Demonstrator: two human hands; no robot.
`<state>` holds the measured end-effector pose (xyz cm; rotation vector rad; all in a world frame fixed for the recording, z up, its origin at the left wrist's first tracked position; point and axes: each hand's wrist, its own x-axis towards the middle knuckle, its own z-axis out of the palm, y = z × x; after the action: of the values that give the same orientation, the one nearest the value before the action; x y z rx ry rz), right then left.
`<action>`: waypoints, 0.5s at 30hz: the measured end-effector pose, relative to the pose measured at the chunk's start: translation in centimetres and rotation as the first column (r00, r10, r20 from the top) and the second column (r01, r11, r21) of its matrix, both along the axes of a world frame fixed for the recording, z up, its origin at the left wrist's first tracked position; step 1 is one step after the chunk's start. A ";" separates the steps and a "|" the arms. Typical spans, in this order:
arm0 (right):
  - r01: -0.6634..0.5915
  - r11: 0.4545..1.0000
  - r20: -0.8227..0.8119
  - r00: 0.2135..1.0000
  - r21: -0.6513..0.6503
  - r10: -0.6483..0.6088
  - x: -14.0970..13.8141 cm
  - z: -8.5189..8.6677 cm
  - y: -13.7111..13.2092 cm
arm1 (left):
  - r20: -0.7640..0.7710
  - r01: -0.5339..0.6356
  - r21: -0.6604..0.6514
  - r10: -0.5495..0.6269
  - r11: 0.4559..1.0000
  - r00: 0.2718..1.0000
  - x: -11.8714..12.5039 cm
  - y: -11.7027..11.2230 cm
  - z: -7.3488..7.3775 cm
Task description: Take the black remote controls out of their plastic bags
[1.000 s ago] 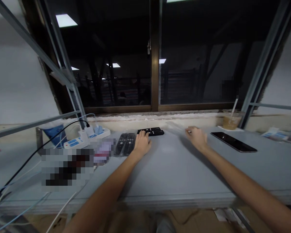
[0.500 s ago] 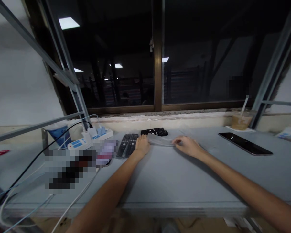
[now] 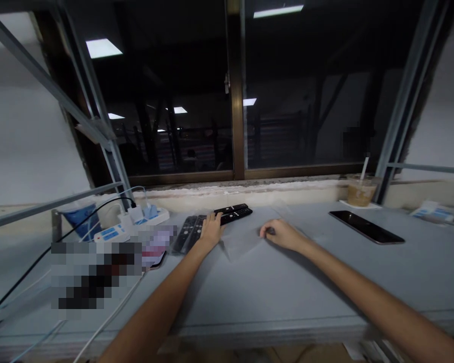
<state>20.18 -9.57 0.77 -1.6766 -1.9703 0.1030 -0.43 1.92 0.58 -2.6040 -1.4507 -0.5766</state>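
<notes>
My left hand (image 3: 211,230) reaches to the back of the grey table (image 3: 272,287), and its fingers close on the near end of a black remote (image 3: 235,213). Two more dark remotes (image 3: 187,233) lie side by side just left of that hand. My right hand (image 3: 280,234) is curled in a pinch on the edge of a clear plastic bag (image 3: 241,240). The bag lies flat on the table between my two hands.
A white power strip (image 3: 130,225) with plugs and cables sits at the left, by a blue-and-white bag (image 3: 79,216). A black phone (image 3: 366,227) and an iced drink cup with a straw (image 3: 360,190) are at the right. A dark window runs behind the table.
My right hand has drawn the clear bag leftward and nearer. My left hand left the remote, touched the bag, and is back on the remote, which now sits slightly angled.
</notes>
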 end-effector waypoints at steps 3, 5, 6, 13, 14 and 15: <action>-0.110 0.994 -0.036 0.993 0.001 0.110 -0.3 -0.1 0.1 | 0.014 0.016 -0.015 -0.016 1.000 1.000 -0.2 -0.1 0.3; -0.175 0.984 -0.037 0.984 0.015 0.176 -0.5 -0.2 0.1 | 0.032 0.032 -0.019 -0.032 0.999 0.999 -0.4 -0.3 0.5; -0.199 0.980 -0.034 0.979 0.026 0.200 -0.6 -0.3 0.1 | 0.048 0.041 -0.019 -0.040 0.999 0.998 -0.5 -0.3 0.7; -0.248 0.966 -0.056 0.966 0.068 0.252 -1.3 -0.7 0.0 | 0.335 0.140 0.008 -0.134 0.990 0.933 -1.1 0.1 2.2; -0.252 0.965 -0.051 0.965 0.072 0.256 -1.3 -0.8 0.0 | 0.362 0.136 0.024 -0.135 0.990 0.922 -1.3 0.1 2.5; -0.256 0.964 -0.044 0.965 0.076 0.260 -1.4 -0.8 0.0 | 0.393 0.129 0.042 -0.135 0.991 0.910 -1.6 0.2 2.9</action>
<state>18.80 -9.54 -0.06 -1.3526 -2.1181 0.1706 -1.99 2.12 3.52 -2.6972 -1.3570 -1.1853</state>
